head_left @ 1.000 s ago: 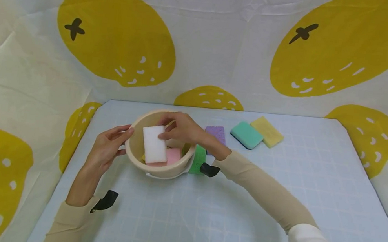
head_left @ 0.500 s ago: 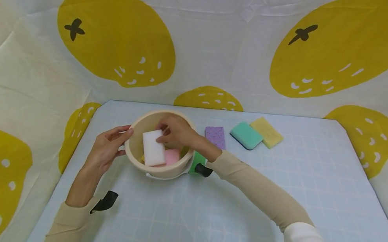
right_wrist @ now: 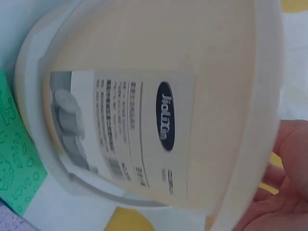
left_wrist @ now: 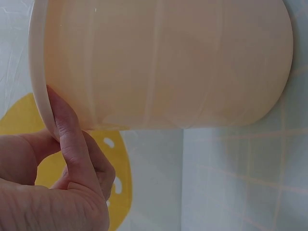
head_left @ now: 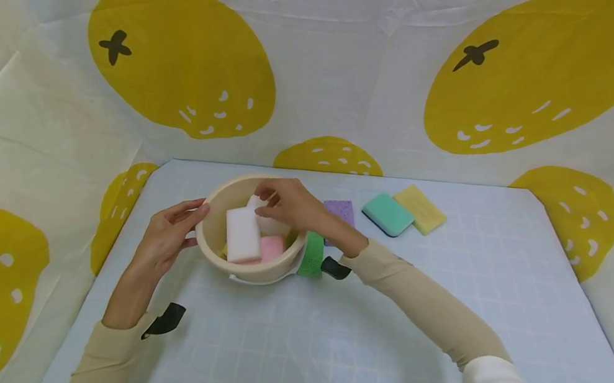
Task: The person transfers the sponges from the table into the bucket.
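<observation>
The left hand (head_left: 170, 230) pinches the rim of a cream bucket (left_wrist: 163, 62), thumb on 1 side and fingers on the other, and the bucket sits upright just right of that grip. The right hand (head_left: 290, 202) is over the bucket's opening with fingers bent; whether they pinch anything cannot be told, as a white piece (head_left: 256, 201) shows right at their tips. Below these fingertips, inside the bucket, a white sponge (head_left: 243, 236) leans at a tilt, with a pink sponge (head_left: 271, 248) beside it. Just outside the bucket, below the right wrist, lies a green sponge (head_left: 312, 254); a purple sponge (head_left: 341, 211) is partly hidden behind that wrist. Farther right of both hands, a teal sponge (head_left: 389, 214) and a yellow sponge (head_left: 422, 210) lie together on the pale blue table (head_left: 380, 349)
</observation>
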`<state>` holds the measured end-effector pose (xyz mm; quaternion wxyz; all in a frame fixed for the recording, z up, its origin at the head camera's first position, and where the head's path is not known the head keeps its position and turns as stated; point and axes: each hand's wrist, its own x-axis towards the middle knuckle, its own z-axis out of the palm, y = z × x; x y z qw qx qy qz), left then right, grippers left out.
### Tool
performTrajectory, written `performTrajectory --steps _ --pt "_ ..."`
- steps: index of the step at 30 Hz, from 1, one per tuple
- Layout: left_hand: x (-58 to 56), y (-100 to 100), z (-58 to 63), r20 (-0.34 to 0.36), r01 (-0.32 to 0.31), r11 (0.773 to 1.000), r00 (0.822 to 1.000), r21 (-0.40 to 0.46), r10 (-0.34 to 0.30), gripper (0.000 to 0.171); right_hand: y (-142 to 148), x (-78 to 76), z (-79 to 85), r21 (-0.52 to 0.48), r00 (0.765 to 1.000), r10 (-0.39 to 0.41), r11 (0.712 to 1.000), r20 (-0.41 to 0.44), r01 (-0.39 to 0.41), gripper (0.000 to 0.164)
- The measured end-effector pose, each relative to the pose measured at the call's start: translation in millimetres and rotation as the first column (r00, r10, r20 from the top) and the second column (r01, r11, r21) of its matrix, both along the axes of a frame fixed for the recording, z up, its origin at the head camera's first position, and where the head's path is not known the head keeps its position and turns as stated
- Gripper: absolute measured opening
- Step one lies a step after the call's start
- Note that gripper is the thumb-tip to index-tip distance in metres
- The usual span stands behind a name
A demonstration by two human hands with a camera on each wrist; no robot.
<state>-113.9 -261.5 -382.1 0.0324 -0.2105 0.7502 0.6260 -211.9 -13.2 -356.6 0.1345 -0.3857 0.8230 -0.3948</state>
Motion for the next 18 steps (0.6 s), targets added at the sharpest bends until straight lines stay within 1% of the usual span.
performTrajectory --steps 4,8,14,18 --pt "0.9 0 0.5 0.004 0.002 1.0 1.0 0.001 -0.002 0.068 10 -2.3 1.3 -0.026 0.999 -0.027 0.999 -0.033 0.026 0.03" --pt "1.5 0 0.3 0.005 0.004 1.0 1.0 -0.005 -0.004 0.068 22 -2.8 5.4 -0.054 0.997 -0.066 0.996 -0.036 0.064 0.029" --pt "1.7 1 -0.5 0.008 0.01 1.0 1.0 -0.029 -0.01 0.069 42 -7.1 8.1 -0.119 0.993 -0.117 0.986 0.0 0.116 0.026" --pt "1.1 0 -0.9 0.013 0.009 0.999 1.0 -0.032 -0.009 0.069 55 -7.6 8.4 -0.133 0.987 -0.155 0.978 0.031 0.158 0.024"
